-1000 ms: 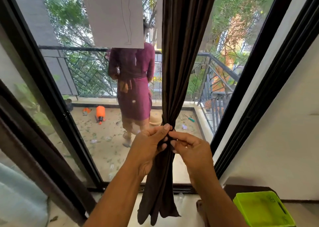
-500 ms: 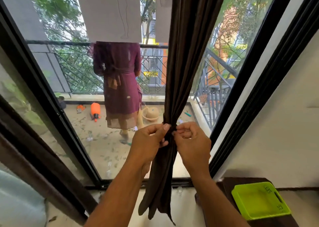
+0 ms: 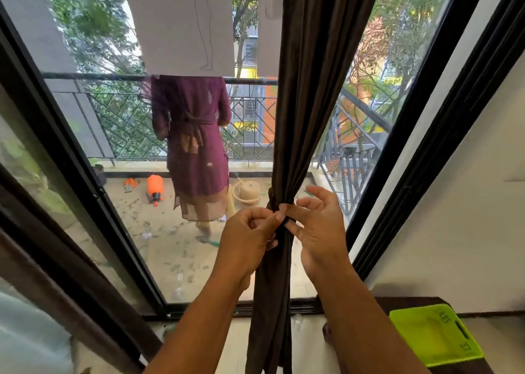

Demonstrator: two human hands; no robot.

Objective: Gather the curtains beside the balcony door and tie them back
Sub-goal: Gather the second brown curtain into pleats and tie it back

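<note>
Both hands met at the middle of the frame, at the pinched waist of the dark brown fabric curtain [image 3: 312, 112], which hung from the top centre down to the lower edge, gathered into one narrow bundle against the glass of the black-framed balcony door [image 3: 85, 180]. My left hand [image 3: 247, 243] had its fingers curled and its thumb and forefinger pinching the dark band of cloth wrapped round the bundle [image 3: 279, 223]. My right hand [image 3: 321, 231] pinched the same band from the other side with thumb and forefinger, while its other fingers stood raised and spread. I could not tell whether the band was already knotted. Through the glass, left of centre, a person in a purple dress [image 3: 196, 152] stood on the balcony with their back to me, near an orange spray bottle [image 3: 154, 187] lying on the floor. At the lower right sat a lime-green plastic basket [image 3: 431, 336] on a dark surface.
</note>
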